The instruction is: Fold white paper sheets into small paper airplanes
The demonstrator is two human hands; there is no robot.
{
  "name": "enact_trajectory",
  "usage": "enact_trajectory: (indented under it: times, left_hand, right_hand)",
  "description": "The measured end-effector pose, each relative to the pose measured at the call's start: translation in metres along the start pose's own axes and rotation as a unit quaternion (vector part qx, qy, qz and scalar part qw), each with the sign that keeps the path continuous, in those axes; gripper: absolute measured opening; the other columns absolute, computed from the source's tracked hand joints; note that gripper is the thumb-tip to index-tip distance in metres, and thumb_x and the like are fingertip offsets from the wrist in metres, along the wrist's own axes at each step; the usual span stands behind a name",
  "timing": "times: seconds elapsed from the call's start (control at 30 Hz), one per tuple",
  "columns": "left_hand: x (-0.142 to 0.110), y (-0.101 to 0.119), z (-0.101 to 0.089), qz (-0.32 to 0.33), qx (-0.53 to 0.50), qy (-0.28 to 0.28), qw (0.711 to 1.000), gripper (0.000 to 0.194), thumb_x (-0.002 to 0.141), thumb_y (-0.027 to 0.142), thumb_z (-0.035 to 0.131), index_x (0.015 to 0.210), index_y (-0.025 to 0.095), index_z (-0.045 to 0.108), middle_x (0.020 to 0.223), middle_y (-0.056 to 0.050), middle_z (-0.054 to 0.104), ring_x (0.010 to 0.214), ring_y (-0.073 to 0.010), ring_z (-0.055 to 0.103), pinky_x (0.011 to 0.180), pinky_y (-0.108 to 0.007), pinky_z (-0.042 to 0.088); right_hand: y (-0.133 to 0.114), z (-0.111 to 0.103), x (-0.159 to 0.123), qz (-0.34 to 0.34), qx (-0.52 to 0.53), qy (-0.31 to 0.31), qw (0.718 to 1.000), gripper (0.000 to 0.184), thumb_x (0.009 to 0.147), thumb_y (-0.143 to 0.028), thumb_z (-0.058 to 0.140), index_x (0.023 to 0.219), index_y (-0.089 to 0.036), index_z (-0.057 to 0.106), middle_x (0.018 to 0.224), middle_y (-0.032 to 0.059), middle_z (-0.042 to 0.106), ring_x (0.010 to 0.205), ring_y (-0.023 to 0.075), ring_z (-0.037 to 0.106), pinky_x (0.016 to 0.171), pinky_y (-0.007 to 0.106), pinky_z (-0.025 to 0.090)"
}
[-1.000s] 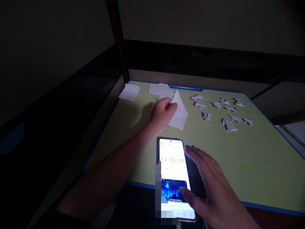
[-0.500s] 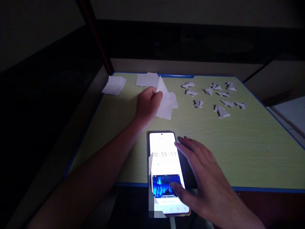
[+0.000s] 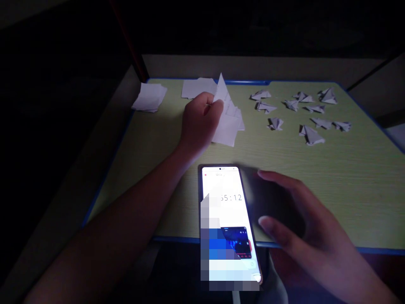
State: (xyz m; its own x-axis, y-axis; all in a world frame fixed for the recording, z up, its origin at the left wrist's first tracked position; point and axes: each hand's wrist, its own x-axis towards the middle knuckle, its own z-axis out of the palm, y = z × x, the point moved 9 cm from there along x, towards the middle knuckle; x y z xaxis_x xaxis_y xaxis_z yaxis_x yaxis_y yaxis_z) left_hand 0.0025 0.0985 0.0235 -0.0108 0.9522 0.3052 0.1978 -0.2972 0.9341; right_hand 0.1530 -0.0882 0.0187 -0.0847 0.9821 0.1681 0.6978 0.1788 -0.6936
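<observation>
Pinched in my left hand (image 3: pixel 202 118) is a partly folded sheet of paper (image 3: pixel 224 90) with a pointed top, held upright above the table. Below it, loose white sheets (image 3: pixel 226 130) lie on the table. A lit smartphone (image 3: pixel 229 185) showing a running timer and a small video window stands at the near edge; part of its screen is blurred out. My right hand (image 3: pixel 297 211) is just right of the phone, apart from it, thumb and fingers spread with nothing between them.
Several small folded paper figures (image 3: pixel 311 135) lie across the right side of the green table (image 3: pixel 348 181). Two paper stacks, one at the far left (image 3: pixel 149 97) and one at the back (image 3: pixel 196 88), rest near the blue edge. A cable (image 3: pixel 236 297) runs below the phone.
My right hand has moved off the phone to the right, its thumb leaving the screen. The left hand still holds the folded paper. The view has tilted slightly downward.
</observation>
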Motion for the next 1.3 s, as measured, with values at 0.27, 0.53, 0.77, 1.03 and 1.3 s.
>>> enact_trajectory:
  times: [0.27, 0.53, 0.77, 1.03, 1.3]
  left_hand:
    - [-0.004, 0.000, 0.000, 0.012, 0.002, -0.002, 1.000, 0.033, 0.087, 0.022, 0.057, 0.058, 0.019, 0.041, 0.060, 0.002, 0.039, 0.066, -0.0125, 0.045, 0.060, -0.027, 0.029]
    - [-0.006, 0.010, 0.002, 0.079, -0.027, -0.027, 0.996, 0.032, 0.090, 0.026, 0.051, 0.061, 0.021, 0.039, 0.061, 0.002, 0.038, 0.062, -0.0120, 0.038, 0.059, -0.029, 0.029]
    - [-0.009, 0.005, 0.006, 0.033, 0.029, -0.041, 0.998, 0.034, 0.091, 0.026, 0.055, 0.060, 0.020, 0.042, 0.060, 0.002, 0.040, 0.064, -0.0122, 0.044, 0.059, -0.027, 0.032]
    - [-0.010, 0.011, 0.010, 0.069, 0.003, -0.063, 0.996, 0.038, 0.092, 0.023, 0.051, 0.056, 0.023, 0.037, 0.058, 0.003, 0.037, 0.060, -0.0131, 0.035, 0.058, -0.031, 0.029]
    - [-0.009, 0.013, 0.007, 0.078, 0.023, -0.051, 0.995, 0.040, 0.092, 0.029, 0.053, 0.056, 0.022, 0.038, 0.057, 0.003, 0.038, 0.059, -0.0128, 0.037, 0.059, -0.032, 0.029]
  right_hand:
    - [-0.019, -0.028, 0.099, -0.023, 0.138, 0.069, 0.988, 0.012, 0.084, -0.031, 0.065, 0.094, -0.023, 0.064, 0.097, 0.0033, 0.070, 0.091, 0.0197, 0.066, 0.078, 0.034, 0.053]
    - [-0.010, -0.006, 0.163, -0.004, 0.110, 0.116, 0.987, 0.011, 0.087, -0.021, 0.061, 0.077, -0.016, 0.059, 0.075, 0.0003, 0.061, 0.067, 0.0110, 0.053, 0.060, 0.028, 0.034]
    - [0.005, 0.006, 0.153, -0.022, 0.168, 0.143, 0.975, 0.031, 0.090, -0.019, 0.059, 0.061, -0.020, 0.048, 0.057, -0.0044, 0.044, 0.055, 0.0090, 0.038, 0.054, 0.029, 0.026]
    - [0.011, 0.010, 0.150, -0.060, 0.136, 0.161, 0.976, 0.044, 0.095, -0.048, 0.053, 0.060, -0.023, 0.040, 0.058, -0.0013, 0.038, 0.059, 0.0136, 0.042, 0.055, 0.030, 0.030]
    - [0.012, 0.012, 0.151, -0.073, 0.140, 0.140, 0.977, 0.052, 0.091, -0.066, 0.048, 0.060, -0.024, 0.043, 0.056, -0.0003, 0.041, 0.058, 0.0140, 0.044, 0.052, 0.030, 0.034]
